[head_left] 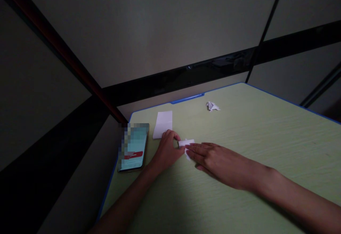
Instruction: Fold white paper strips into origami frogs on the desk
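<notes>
I had my left hand [166, 149] curled, thumb and fingers pinching the left edge of the small folded paper [186, 142], a thin white piece lying on the counter [266, 127], which was pale green, grained and blue-rimmed. My right hand [213, 160] lay flat, fingers straight, their tips pressing the paper's right side. Just behind sat a smooth white rectangular sheet [163, 123]. A glossy phone [133, 147] lay at the left edge, and an angular folded paper figure [212, 106] sat farther back.
</notes>
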Demonstrator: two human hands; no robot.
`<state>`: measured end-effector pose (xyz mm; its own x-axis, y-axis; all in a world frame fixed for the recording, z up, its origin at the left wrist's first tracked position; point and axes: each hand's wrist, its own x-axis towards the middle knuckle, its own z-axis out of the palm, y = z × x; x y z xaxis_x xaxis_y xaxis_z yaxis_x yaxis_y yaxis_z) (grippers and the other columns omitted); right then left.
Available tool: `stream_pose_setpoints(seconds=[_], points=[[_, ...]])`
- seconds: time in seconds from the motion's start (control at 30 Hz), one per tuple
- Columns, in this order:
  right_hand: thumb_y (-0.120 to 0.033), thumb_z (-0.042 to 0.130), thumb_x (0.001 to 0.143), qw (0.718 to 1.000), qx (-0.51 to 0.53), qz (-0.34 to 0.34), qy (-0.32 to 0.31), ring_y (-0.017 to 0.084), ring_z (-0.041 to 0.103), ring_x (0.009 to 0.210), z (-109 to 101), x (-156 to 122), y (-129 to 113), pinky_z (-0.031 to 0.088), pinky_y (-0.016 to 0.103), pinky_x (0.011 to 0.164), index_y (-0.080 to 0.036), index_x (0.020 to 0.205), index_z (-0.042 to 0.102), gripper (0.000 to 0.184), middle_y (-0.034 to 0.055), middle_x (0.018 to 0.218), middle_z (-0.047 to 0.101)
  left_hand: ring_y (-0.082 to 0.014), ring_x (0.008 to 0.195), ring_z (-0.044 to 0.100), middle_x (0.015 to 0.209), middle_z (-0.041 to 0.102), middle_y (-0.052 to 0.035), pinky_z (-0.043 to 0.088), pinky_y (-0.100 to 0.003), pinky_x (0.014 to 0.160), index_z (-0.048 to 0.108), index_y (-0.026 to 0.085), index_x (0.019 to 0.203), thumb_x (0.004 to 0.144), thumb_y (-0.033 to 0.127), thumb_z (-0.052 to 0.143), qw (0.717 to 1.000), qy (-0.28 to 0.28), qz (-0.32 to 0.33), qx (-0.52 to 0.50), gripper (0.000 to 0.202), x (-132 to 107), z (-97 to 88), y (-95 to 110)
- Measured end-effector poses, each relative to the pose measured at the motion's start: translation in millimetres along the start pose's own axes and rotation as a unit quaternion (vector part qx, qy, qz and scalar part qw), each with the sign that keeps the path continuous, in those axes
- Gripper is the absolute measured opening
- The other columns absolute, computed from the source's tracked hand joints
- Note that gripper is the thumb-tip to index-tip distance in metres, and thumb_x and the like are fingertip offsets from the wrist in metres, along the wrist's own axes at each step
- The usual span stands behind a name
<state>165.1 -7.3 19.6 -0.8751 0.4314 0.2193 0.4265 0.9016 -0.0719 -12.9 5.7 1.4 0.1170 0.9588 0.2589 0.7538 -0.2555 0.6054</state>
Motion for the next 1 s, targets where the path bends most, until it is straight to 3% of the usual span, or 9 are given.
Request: stream_pose_setpoints(seconds=[0.27,0.4,0.6,0.77,1.0], points=[[-0.022,0.049,0.078,0.999,-0.010,0.034,-0.016,0.023,0.051,0.101,-4,-1,0,0.043,0.038,0.084,-0.015,0.111,0.049,0.034,0.0132,0.111,0.054,-0.0074,0.054,0.043,0.056,0.045,0.0056,0.036,-0.020,0.051,0.047,0.015,0.064,0.057,0.007,0.055,0.988,0.001,-0.080,-0.133,0.013,3,2.2,3],[-0.023,0.051,0.077,0.999,-0.010,0.052,-0.004,0.023,0.050,0.101,-4,-2,0,0.043,0.039,0.083,-0.019,0.109,0.051,0.033,0.0119,0.111,0.054,-0.0070,0.051,0.044,0.054,0.049,0.0049,0.036,-0.020,0.049,0.057,0.013,0.069,0.056,0.007,0.057,0.985,0.006,-0.096,-0.143,0.014,2,3.7,4],[-0.025,0.052,0.076,0.997,-0.040,0.068,-0.002,0.024,0.050,0.102,-2,-4,-2,0.044,0.039,0.081,-0.021,0.109,0.052,0.033,0.0113,0.110,0.055,-0.0076,0.051,0.046,0.051,0.051,0.0043,0.037,-0.020,0.050,0.057,0.013,0.058,0.056,0.008,0.058,0.986,0.012,-0.097,-0.132,0.006,0,2.5,6],[-0.025,0.053,0.076,0.996,-0.050,0.077,-0.015,0.025,0.049,0.102,-3,-3,-4,0.043,0.040,0.081,-0.022,0.109,0.052,0.033,0.0114,0.112,0.053,-0.0092,0.056,0.048,0.056,0.051,0.0025,0.039,-0.022,0.053,0.050,0.014,0.051,0.059,0.006,0.055,0.992,0.038,-0.036,-0.116,0.013,-4,4.5,8],[-0.023,0.051,0.077,0.995,-0.061,0.075,-0.024,0.025,0.051,0.101,-4,-2,-6,0.044,0.040,0.079,-0.022,0.110,0.051,0.033,0.0122,0.111,0.054,-0.0118,0.068,0.054,0.070,0.060,-0.0026,0.043,-0.025,0.065,0.052,0.014,0.057,0.069,0.004,0.046,0.991,0.011,0.127,-0.033,0.017,-9,5.5,6]])
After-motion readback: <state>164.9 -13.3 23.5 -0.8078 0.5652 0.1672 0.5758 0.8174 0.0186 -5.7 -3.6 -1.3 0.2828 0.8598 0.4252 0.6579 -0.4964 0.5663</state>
